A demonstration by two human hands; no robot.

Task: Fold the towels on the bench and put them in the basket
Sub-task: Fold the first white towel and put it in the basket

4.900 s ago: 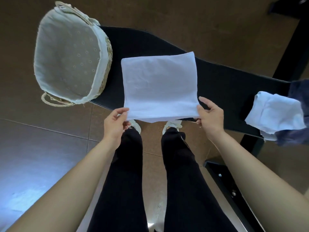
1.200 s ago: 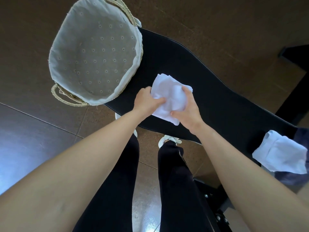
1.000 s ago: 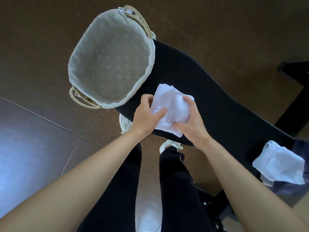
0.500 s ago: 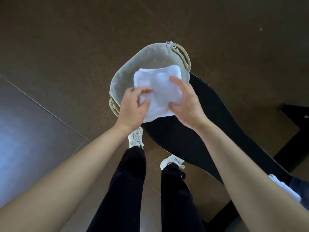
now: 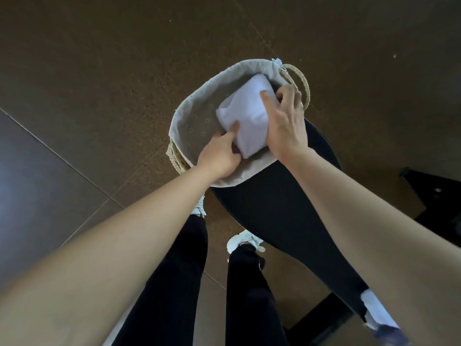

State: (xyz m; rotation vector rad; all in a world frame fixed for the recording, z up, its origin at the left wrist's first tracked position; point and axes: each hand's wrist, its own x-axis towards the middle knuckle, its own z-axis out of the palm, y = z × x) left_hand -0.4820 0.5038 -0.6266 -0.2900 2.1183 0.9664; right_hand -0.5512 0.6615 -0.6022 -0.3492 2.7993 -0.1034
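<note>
Whereas half a second ago the folded towel [image 5: 245, 116] was held flat over the mouth of the basket [image 5: 197, 106], it now lies lower, inside the cloth lining and toward the side with the far rope handle [image 5: 303, 83]. Both hands have gone down with it. The left hand [image 5: 219, 156] pinches the towel's near left edge, thumb on top and fingers tucked beneath. The right hand [image 5: 287, 123] covers the right side, its index finger stretched along the top and the other fingers curled round the far edge. Whether the towel rests on the basket's bottom I cannot tell. This towel is the only thing in the basket, which stands on the end of the dark worktop [image 5: 274, 203]. A second towel [image 5: 376, 310] lies at the worktop's other end.
</note>
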